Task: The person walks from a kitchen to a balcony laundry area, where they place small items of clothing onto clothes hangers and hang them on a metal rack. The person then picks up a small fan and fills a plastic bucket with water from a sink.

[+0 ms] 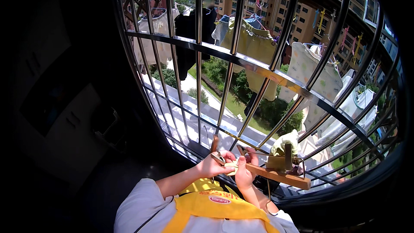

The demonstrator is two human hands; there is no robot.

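Close in front of my chest, a small pale yellow cloth [231, 169] is pinched between both hands. My left hand [208, 167] grips its left side with thumb and fingers, and a metal clip [218, 159] lies against that hand. On the cloth's right edge, my right hand [244, 174] has its thumb raised. A wooden hanger bar [279, 177] runs from beside my right hand toward the right. Another metal clip [241, 150] shows above those fingers. Whether the right hand also holds the hanger is hard to tell. A wooden hanger end [214, 143] stands upright beyond my left hand.
Metal window bars [228, 94] with a broad crossrail [210, 47] stand ahead. A bunched pale cloth [286, 142] sits by the hangers at right. Beyond the bars hang a dark garment [194, 35], a yellow garment [254, 43] and a patterned white garment [313, 71]. Dark furniture is at left.
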